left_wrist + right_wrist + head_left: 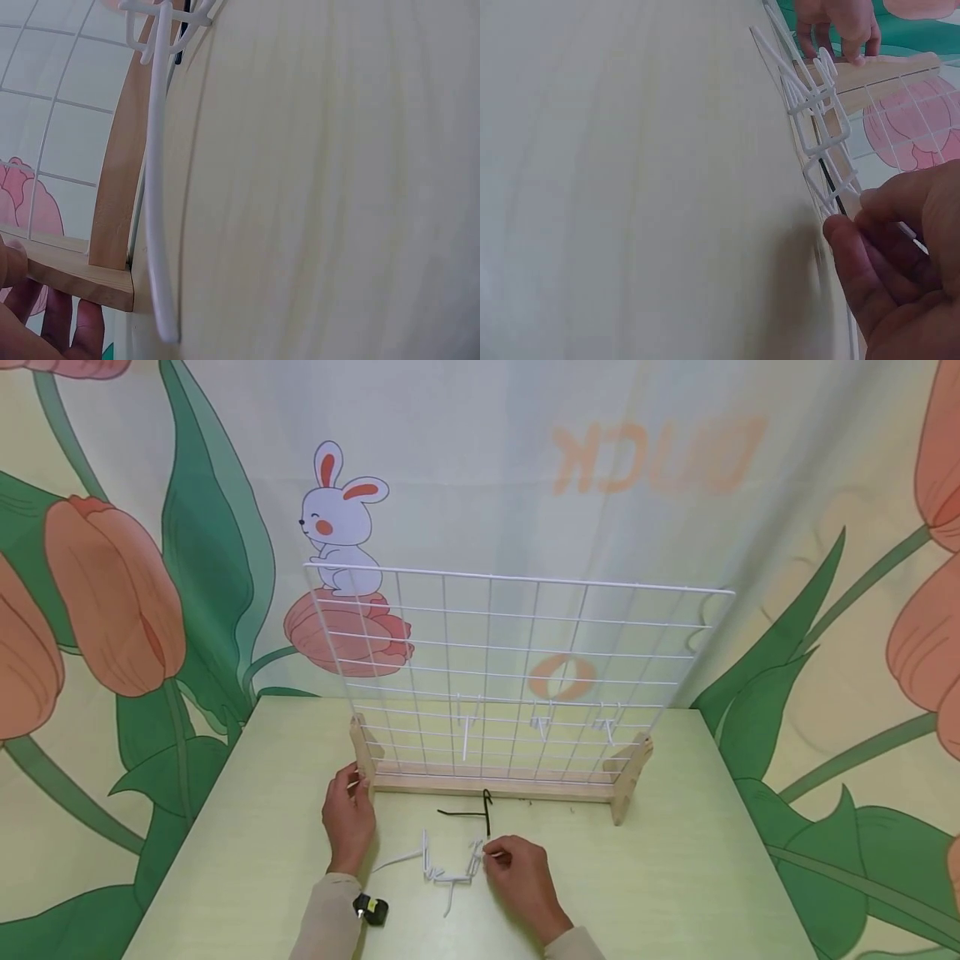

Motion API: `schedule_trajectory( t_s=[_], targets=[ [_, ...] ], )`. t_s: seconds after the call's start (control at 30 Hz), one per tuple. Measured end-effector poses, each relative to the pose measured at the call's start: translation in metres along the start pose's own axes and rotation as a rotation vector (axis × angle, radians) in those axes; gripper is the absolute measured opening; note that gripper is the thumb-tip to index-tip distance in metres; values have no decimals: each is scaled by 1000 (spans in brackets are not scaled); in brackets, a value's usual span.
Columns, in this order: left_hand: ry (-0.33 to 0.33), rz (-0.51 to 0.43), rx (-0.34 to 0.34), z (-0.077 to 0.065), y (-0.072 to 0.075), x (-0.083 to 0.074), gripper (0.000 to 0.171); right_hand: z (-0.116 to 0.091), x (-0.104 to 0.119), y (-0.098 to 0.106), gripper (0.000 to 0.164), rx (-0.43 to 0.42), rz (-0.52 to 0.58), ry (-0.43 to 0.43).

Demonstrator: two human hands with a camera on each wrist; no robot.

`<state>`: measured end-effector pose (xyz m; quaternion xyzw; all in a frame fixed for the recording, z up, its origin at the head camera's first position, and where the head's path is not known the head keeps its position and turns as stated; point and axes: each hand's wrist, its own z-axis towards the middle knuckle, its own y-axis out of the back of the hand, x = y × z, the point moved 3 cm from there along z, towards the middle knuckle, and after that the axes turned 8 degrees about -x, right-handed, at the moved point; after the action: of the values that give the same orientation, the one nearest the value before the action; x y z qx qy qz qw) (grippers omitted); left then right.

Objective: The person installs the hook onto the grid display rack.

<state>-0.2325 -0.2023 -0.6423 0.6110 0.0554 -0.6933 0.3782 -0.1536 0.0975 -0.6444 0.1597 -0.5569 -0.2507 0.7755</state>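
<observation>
A white wire grid rack (pixel 513 635) stands in a wooden base (pixel 495 787) with two upright feet. My left hand (pixel 349 818) grips the left foot (pixel 82 277), thumb on one side and fingers on the other in the left wrist view. Low over the table, my right hand (pixel 525 881) pinches the end of a white wire hook (pixel 832 191) between thumb and fingers. Other white hooks (pixel 452 880) lie in a loose cluster between the hands. A black hook (pixel 487 817) lies just beyond the right fingertips, partly hidden in the right wrist view.
Several white hooks (pixel 466 735) hang on the grid's lower half. A small black object with a yellow-green mark (pixel 371 909) is beside the left sleeve. The pale table (pixel 675 877) ends at a printed curtain (pixel 480 468) with tulips and a rabbit.
</observation>
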Motion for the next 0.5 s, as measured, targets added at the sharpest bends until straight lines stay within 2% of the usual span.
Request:
schedule_trajectory(
  t_s=[0.2, 0.37, 0.5],
  targets=[
    [-13, -1, -8, 0, 0, 1, 33, 0, 2, -1, 13, 6, 122, -110],
    [-5, -3, 2, 0, 0, 0, 33, 0, 2, -1, 15, -8, 175, -142],
    [2, -6, 4, 0, 0, -1, 33, 2, 5, 4, 15, -25, 214, -132]
  ],
)
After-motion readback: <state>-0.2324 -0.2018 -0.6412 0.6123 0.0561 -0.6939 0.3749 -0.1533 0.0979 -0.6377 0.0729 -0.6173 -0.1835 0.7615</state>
